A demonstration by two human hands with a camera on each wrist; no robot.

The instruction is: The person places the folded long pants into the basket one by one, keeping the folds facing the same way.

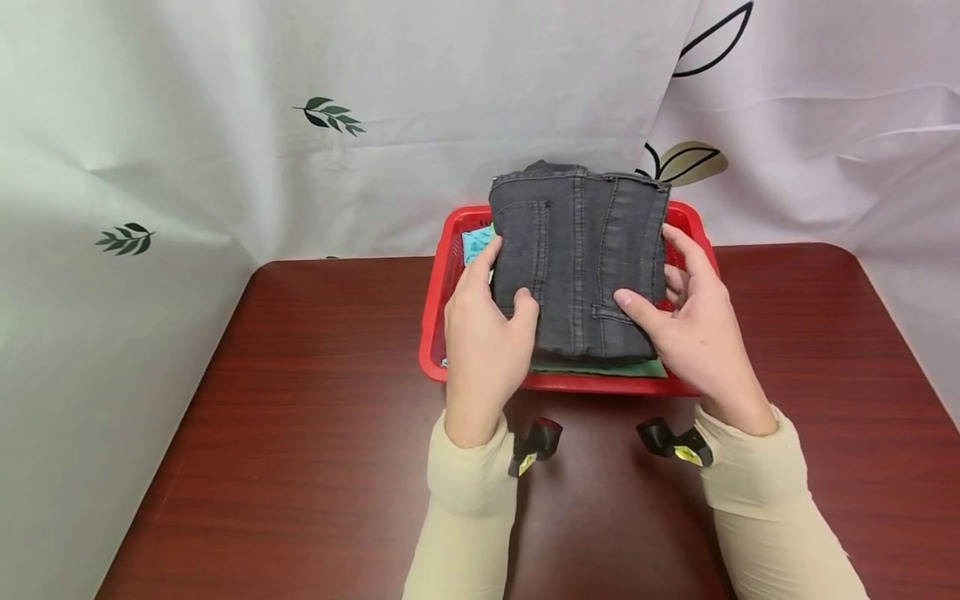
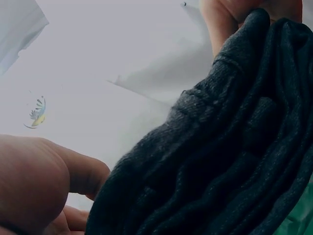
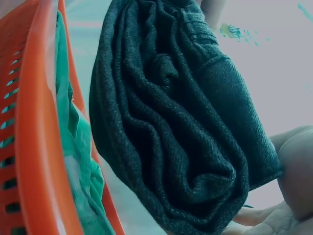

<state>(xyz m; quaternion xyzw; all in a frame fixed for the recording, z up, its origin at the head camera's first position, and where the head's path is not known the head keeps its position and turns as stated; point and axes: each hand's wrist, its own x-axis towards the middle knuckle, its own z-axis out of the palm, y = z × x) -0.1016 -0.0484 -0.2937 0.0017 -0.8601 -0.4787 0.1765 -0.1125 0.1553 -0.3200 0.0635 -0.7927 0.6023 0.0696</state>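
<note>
A folded pair of dark grey jeans (image 1: pixel 577 258) is held up over a red plastic basket (image 1: pixel 433 333) in the head view. My left hand (image 1: pixel 487 333) grips its left side, thumb on the front face. On the right side my right hand (image 1: pixel 697 325) grips it the same way, thumb near a belt loop. Both wrist views show the stacked folds of the denim edge-on; in the right wrist view the jeans (image 3: pixel 171 117) are apart from the basket rim (image 3: pixel 44 147). Green cloth (image 1: pixel 630 367) and light blue cloth (image 1: pixel 476 242) lie in the basket, mostly hidden by the jeans.
The basket stands near the back edge of a dark red wooden table (image 1: pixel 322 400). Behind and beside the table hangs a white curtain (image 1: pixel 420 108) with leaf prints. A small black camera mount (image 1: pixel 536 446) sits on each sleeve cuff.
</note>
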